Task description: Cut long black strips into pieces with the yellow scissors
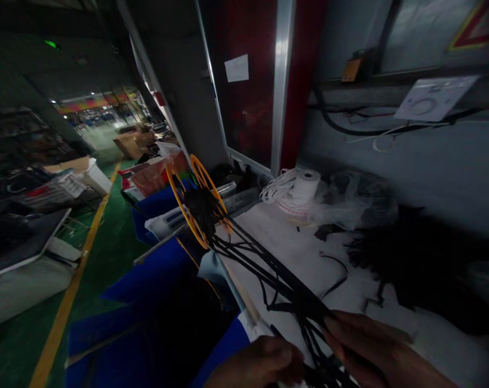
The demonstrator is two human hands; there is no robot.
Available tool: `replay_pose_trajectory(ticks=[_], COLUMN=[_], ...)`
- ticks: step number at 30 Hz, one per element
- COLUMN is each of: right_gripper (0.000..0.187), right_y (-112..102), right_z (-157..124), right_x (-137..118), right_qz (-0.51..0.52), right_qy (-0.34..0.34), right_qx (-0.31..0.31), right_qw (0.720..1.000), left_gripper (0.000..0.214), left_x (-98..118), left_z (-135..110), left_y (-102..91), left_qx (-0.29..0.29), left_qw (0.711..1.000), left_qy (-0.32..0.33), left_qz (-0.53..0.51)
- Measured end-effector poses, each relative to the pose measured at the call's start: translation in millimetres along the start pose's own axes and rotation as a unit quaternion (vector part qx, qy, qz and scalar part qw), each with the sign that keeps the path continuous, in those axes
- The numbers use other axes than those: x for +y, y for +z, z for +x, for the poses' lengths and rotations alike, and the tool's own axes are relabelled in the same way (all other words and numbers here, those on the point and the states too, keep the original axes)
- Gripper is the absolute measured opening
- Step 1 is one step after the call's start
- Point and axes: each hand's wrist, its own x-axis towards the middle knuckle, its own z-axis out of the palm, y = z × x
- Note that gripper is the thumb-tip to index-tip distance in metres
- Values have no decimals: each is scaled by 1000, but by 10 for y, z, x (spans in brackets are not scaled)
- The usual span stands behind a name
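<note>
Several black flat cords (264, 264) stretch from an orange-rimmed reel (180, 202) toward me, above the white tabletop. My right hand (373, 347) is closed on the bundle of cords near the table's front. Lower down and to the left, my left hand (258, 362) is curled, its fingers pressed together beside the cords. A short dark end shows just above its fingers, but what it grips is hidden and dim. A loose black cord (337, 275) curls on the tabletop behind my right hand.
A white spool (307, 186) with white cord stands at the back of the table (276, 223), beside clear plastic bags (349, 199). A large black pile (426, 264) covers the right side. Blue bins (155, 275) stand left of the table, along a green floor (102, 242).
</note>
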Motion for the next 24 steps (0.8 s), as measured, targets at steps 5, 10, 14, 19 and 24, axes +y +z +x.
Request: replay_pose_trajectory(ticks=[5,10,14,19,24], right_gripper=[55,61,59,59,53], right_y=[70,203,272,314,336], right_z=[15,-29,-53,11,112], right_x=[-38,-33,-13,59,193], right_qz=[-56,-61,-52,-70,-74], right_qy=[-49,-41,-29,-18,-44], right_qx=[-56,-66,-70,-64,-47], right_qw=[996,995,996,995,995], left_gripper=[44,54,39,16,22], left_x=[305,590,807,1125,1416], left_z=[48,130,74,-7,-72], left_y=[550,610,582,406,176], left_qx=[-101,-23,-3,58,39], left_qw=[967,955,933,899,880], left_qy=[214,216,210,208,215], left_qz=[-90,-201,-294,-380,-421])
